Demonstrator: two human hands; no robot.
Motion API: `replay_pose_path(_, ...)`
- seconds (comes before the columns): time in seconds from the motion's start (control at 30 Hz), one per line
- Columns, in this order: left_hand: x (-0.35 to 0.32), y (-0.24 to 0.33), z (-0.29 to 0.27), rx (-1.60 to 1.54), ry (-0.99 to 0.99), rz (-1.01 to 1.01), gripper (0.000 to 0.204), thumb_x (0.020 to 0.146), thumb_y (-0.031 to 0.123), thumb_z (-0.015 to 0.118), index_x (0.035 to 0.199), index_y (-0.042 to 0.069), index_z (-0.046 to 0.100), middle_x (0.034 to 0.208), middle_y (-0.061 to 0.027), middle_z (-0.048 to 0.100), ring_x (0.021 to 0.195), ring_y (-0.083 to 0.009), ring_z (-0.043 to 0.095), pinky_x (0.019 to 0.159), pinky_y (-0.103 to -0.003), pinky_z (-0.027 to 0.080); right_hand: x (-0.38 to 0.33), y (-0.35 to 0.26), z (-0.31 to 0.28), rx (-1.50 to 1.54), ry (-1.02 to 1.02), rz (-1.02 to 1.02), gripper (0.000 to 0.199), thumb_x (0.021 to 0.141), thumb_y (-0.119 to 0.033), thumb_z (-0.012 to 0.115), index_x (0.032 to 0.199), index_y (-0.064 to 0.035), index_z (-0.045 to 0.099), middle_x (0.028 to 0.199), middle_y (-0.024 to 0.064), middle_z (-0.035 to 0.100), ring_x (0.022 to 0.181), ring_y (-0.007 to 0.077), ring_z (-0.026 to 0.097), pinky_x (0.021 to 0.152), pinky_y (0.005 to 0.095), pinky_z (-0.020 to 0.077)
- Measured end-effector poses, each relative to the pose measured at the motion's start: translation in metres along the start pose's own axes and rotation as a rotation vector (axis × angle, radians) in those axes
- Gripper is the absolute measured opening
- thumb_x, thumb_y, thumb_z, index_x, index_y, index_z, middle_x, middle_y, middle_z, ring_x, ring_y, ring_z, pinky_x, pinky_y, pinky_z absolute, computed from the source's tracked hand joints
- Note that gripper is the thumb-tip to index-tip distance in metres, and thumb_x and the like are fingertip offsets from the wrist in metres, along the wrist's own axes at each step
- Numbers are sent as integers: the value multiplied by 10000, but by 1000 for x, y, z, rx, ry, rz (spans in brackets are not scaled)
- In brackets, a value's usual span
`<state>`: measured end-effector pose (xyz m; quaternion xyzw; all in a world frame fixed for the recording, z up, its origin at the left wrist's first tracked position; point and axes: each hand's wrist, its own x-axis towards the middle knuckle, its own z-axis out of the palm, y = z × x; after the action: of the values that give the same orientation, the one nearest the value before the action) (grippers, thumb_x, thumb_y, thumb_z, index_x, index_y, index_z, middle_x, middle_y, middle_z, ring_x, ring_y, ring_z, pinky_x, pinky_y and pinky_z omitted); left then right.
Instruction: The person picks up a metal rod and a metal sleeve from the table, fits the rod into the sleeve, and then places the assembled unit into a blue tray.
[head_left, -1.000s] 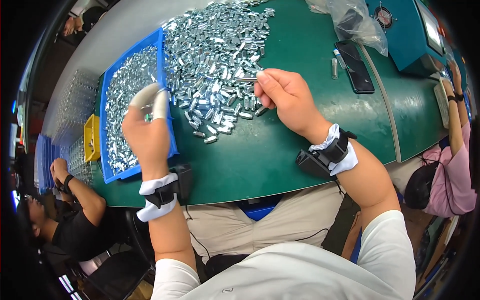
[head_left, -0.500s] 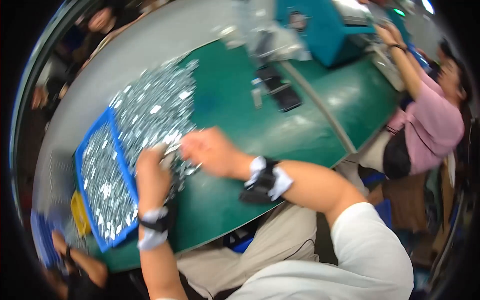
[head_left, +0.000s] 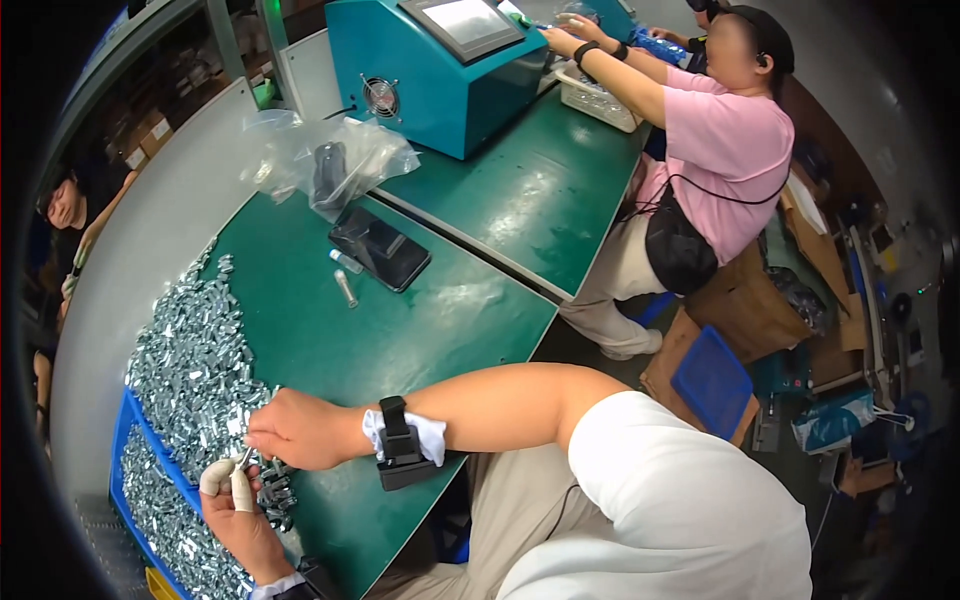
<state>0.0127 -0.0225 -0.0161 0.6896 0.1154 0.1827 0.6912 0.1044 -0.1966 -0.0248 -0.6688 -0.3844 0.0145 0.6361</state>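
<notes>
Pinching a slim silver metal piece [head_left: 244, 459] in the bare fingers of the right hand [head_left: 305, 429]. Curling covered fingers of the left hand [head_left: 246, 538] near its lower end; cannot tell, so small, whether gripping too. Holding it over shiny silver metal pieces [head_left: 190, 350] on the green table [head_left: 320, 350], beside a blue plastic bin [head_left: 157, 440].

The person wears a white short-sleeved shirt [head_left: 670, 510], its loose right sleeve [head_left: 635, 440] ending above the elbow, and beige trousers [head_left: 510, 490] with a thin black cable [head_left: 567, 500] over them. Behind the bare right hand [head_left: 305, 430], a black strap [head_left: 397, 425] with a boxy black device [head_left: 408, 473] sits over white cloth [head_left: 431, 438]. The left hand [head_left: 245, 540] has off-white finger covers [head_left: 242, 490] on thumb and forefinger, and white wrapping [head_left: 275, 587] and a black wrist unit [head_left: 318, 578] behind it, partly out of view.
</notes>
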Motion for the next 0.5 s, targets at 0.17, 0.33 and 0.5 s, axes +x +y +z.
replay_pose_path(0.17,-1,6,-17,47,51,-63,138,934,37,599,1062,-11,592,909,-66,641,675,-101,579,583,-201,451,3,5,20,23,-43,-82,284,941,-185,515,742,-10,617,665,150,635,591,285,612,578,374,481)
replay_pose_path(0.33,2,0,3,-74,-54,-67,69,915,38,620,973,2,609,902,-91,660,743,-138,638,625,-231,500,-2,7,3,43,-99,161,249,967,-169,501,809,-17,620,663,53,600,604,117,567,565,289,468)
replay_pose_path(0.5,-3,8,-4,-70,-37,-24,79,914,51,638,976,9,613,891,-79,674,757,-137,652,637,-229,502,-1,-5,8,93,-127,229,264,991,-173,505,821,-1,612,673,21,581,600,79,534,547,254,428)
